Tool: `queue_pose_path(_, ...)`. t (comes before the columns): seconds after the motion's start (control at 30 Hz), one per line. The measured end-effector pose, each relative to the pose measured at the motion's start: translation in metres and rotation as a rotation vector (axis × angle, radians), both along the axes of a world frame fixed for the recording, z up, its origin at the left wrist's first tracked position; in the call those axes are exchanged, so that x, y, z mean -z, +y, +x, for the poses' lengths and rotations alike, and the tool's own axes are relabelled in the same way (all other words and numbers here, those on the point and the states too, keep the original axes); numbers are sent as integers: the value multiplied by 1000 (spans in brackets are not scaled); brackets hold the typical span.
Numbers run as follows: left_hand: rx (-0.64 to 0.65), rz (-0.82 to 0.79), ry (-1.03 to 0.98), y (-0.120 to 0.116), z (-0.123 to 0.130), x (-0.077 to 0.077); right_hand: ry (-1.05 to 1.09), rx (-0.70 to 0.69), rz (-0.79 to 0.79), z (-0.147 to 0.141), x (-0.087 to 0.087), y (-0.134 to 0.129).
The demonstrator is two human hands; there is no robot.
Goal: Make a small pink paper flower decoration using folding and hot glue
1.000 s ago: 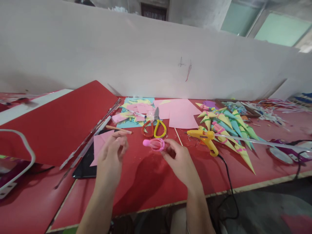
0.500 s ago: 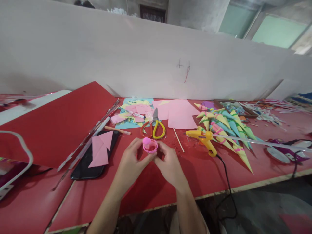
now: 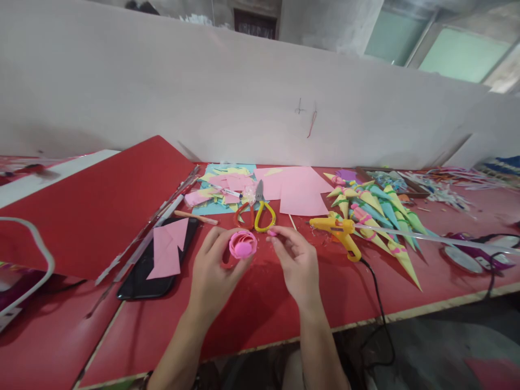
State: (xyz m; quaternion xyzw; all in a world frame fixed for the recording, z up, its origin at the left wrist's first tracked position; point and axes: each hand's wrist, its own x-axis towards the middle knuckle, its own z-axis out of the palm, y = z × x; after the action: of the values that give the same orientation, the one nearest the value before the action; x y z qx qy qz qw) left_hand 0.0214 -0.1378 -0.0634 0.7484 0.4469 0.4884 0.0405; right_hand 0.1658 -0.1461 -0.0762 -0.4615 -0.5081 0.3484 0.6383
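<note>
My left hand (image 3: 211,273) is closed around a bright pink paper flower (image 3: 242,245), a round roll with layered edges and a solid centre facing up toward me. To its right, my right hand (image 3: 300,265) is apart from the flower and pinches a small pink piece (image 3: 272,233) between thumb and fingertips; its exact shape is too small to tell. Just beyond the hands lie scissors (image 3: 260,203) with one red and one yellow handle. A thin stick (image 3: 292,221) is partly hidden behind my right hand.
A yellow glue gun (image 3: 339,230) with a black cord lies at right, beside a pile of decorated paper cones (image 3: 377,208). Pink sheets (image 3: 303,189) and paper scraps (image 3: 221,184) lie at the back. Left are a black phone (image 3: 146,287), pink cut paper (image 3: 168,252) and a red board (image 3: 109,216).
My right hand has moved off the pink flower to the right, now with a small pink piece in its fingertips. My left hand has tilted the flower so its layers show.
</note>
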Motion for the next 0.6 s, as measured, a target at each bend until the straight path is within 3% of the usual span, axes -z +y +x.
queue_pose_path(0.13,40,-119,17,0,4,-2,127,-31,10,-3,-5,-4)
queue_pose_path(0.3,63,-244,16,0,6,-3,67,-79,147,-7,-8,-4)
queue_pose_path(0.6,55,-275,75,0,5,-3,89,-72,132,-8,-5,-3)
